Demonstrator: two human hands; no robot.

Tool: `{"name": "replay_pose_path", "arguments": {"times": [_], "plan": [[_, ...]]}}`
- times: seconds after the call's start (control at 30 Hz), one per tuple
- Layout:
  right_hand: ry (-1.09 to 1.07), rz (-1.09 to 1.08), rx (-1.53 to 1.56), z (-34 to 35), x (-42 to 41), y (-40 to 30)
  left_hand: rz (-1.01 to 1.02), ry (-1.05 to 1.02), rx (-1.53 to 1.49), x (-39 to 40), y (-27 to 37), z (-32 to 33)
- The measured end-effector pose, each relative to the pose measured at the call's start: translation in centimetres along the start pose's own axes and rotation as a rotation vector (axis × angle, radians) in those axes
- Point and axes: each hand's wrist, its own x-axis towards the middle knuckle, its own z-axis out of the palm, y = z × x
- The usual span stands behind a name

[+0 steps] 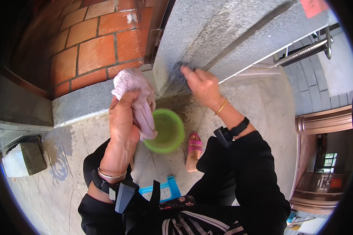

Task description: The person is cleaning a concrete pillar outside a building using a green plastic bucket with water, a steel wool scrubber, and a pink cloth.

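A bunched pale pink cloth (142, 114) is gripped in my left hand (122, 117), raised above the left side of a green plastic basin (180, 129). In my right hand (204, 86) is a dark scouring pad (182, 70), pressed against the lower part of a grey speckled stone wall (220, 38). My fingers cover part of the pad, and its material is blurred. The basin stands on the concrete floor between my feet and seems to hold some liquid.
Orange floor tiles (95, 53) lie beyond a grey stone doorsill (79, 105) at upper left. A blue plastic stool (173, 188) is beneath me. Beside the basin is my foot in a pink sandal (195, 144). A stone block (32, 158) sits far left; a metal handle (304, 53) is upper right.
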Motion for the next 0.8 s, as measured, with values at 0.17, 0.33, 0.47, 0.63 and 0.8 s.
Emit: {"name": "replay_pose_path", "arguments": {"times": [0.17,0.33,0.47,0.63,0.8], "plan": [[0.221,0.02,0.07,0.4,1.4,0.8,-0.052,0.023,0.047,-1.0,-0.7,0.8],[-0.101,-0.011,-0.02,6.7,-4.2,0.5,-0.007,0.037,0.058,0.3,-1.4,-0.3],[-0.31,0.435,-0.057,10.0,-9.5,1.7,-0.013,0.013,0.098,0.8,-2.0,0.0],[0.112,0.825,0.177,7.2,-9.1,3.0,-0.008,0.011,0.051,0.7,-2.5,0.9],[0.69,0.931,0.461,-2.0,0.4,3.3,-0.038,0.013,0.1,0.1,-2.6,1.7]]}}
